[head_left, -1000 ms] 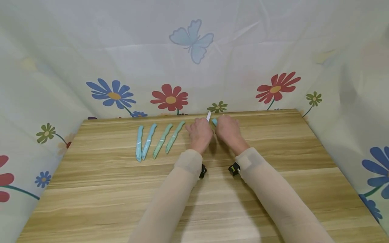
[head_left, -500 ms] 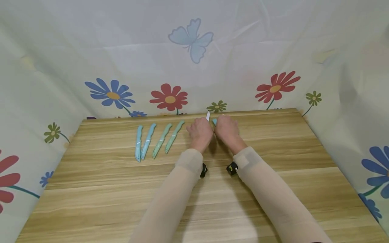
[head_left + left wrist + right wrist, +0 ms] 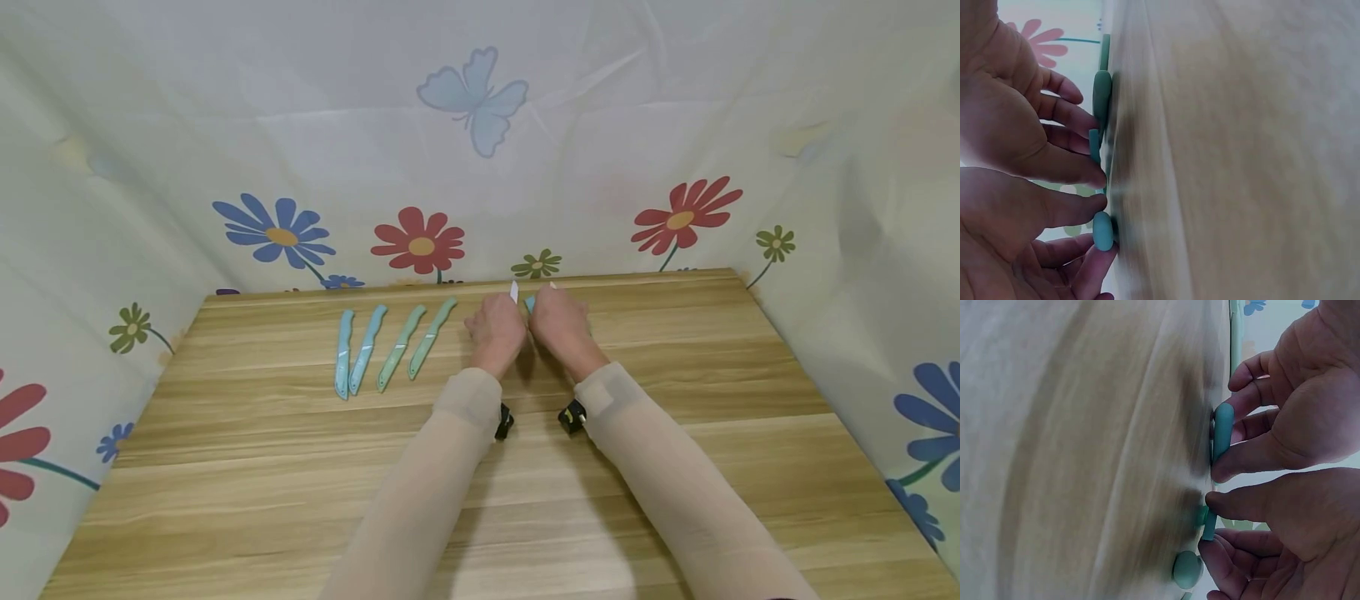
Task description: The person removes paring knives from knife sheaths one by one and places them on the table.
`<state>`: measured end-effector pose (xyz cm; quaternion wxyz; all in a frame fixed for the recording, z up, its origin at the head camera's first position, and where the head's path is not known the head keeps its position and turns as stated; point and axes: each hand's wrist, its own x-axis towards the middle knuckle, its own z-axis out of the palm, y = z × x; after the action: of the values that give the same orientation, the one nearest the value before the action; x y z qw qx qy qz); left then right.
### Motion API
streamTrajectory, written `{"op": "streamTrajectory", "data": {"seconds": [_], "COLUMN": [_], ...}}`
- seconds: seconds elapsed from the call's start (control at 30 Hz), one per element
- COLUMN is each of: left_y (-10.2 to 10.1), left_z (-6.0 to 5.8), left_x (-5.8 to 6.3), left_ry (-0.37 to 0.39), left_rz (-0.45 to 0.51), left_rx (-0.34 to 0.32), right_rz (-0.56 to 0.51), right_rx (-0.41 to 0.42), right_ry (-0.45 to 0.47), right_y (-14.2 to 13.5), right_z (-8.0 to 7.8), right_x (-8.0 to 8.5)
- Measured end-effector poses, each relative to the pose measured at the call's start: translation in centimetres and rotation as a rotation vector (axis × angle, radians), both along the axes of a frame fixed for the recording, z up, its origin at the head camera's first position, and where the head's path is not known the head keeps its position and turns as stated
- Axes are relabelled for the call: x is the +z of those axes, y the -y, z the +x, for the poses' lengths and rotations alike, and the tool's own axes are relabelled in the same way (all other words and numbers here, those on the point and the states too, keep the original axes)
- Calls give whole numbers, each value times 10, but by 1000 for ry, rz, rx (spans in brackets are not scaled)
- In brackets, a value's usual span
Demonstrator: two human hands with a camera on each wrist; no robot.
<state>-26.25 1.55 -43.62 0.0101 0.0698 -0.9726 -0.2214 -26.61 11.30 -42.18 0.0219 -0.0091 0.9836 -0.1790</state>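
My left hand (image 3: 497, 329) pinches a knife whose white blade (image 3: 513, 291) sticks out beyond the fingers, pointing to the back of the table. Its thin light blue end (image 3: 1094, 145) shows at the left fingertips. Close beside it, my right hand (image 3: 561, 323) grips a light blue piece (image 3: 529, 303) that looks like a knife sheath; its rounded near end (image 3: 1223, 425) shows between thumb and fingers. The fingers cover most of both pieces. Both hands are low over the table, thumbs close together.
To the left lie two light blue knives (image 3: 367, 350) and two green knives (image 3: 432, 339) in a row, all in sheaths, tips toward me. The wooden table (image 3: 262, 467) ends at a flowered curtain (image 3: 585, 150) behind, with curtain along both sides too.
The white blade shows slightly less beyond the left hand and its tip sits a little nearer to me. Otherwise both hands stay in nearly the same place; the row of knives is unchanged.
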Motion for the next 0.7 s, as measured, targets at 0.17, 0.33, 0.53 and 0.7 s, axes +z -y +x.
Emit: {"op": "streamTrajectory", "data": {"seconds": [0.17, 0.33, 0.53, 0.7], "left_y": [-2, -3, -4, -3], "left_z": [-1, -1, 1, 3], "left_x": [1, 1, 3, 4], "left_ry": [18, 33, 18, 13], "left_rz": [8, 6, -9, -15], "left_rx": [6, 12, 12, 7], "right_rz": [4, 7, 26, 34], "right_rx": [-8, -13, -10, -11], "right_ry": [3, -7, -5, 12], "right_y": [1, 1, 2, 2], "right_z": [-1, -3, -5, -5], "right_x": [-3, -6, -7, -7]}}
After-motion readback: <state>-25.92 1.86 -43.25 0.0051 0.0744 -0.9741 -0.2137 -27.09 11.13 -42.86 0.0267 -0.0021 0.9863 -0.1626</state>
